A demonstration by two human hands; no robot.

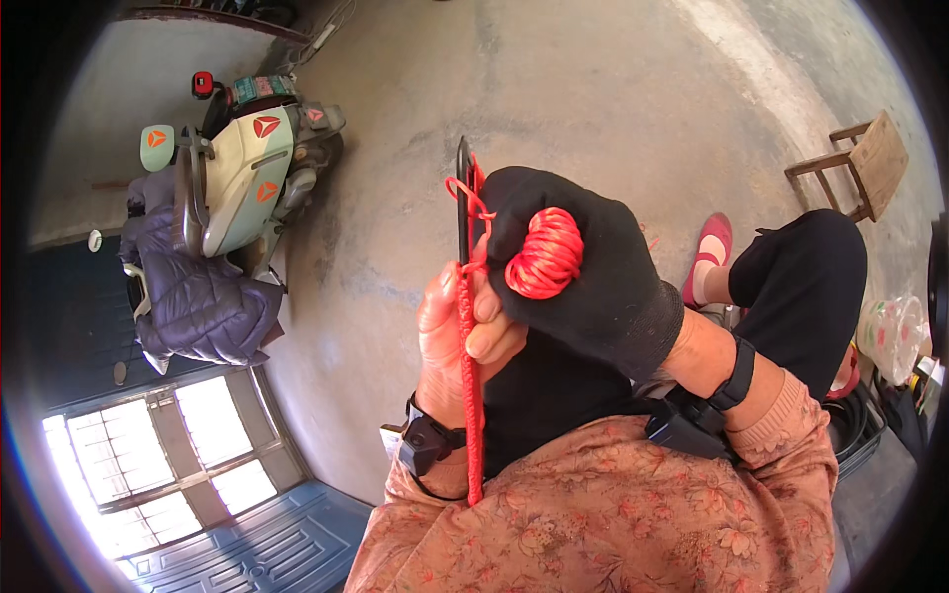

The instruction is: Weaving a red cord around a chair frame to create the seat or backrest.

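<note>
My bare left hand (465, 321) is closed around a long, narrow black bar (462, 188), held upright in front of me. Below the fingers the bar is covered by a tight red cord wrapping (472, 425) that reaches down to my top; its upper end is bare black with a rounded tip. A loose loop of red cord (457, 185) circles the bare part. Close on its right, my right hand (593, 267), in a black knit glove, is clenched around a wound bundle of shiny red cord (547, 254). The right fingertips are mostly hidden.
A pale green scooter (242, 183) stands at the left, with a dark quilted jacket (213, 306) draped over it. A wooden stool (870, 163) stands far right. A leg with a red shoe (714, 237) is right of my hands. Blue doors (267, 539) are lower left.
</note>
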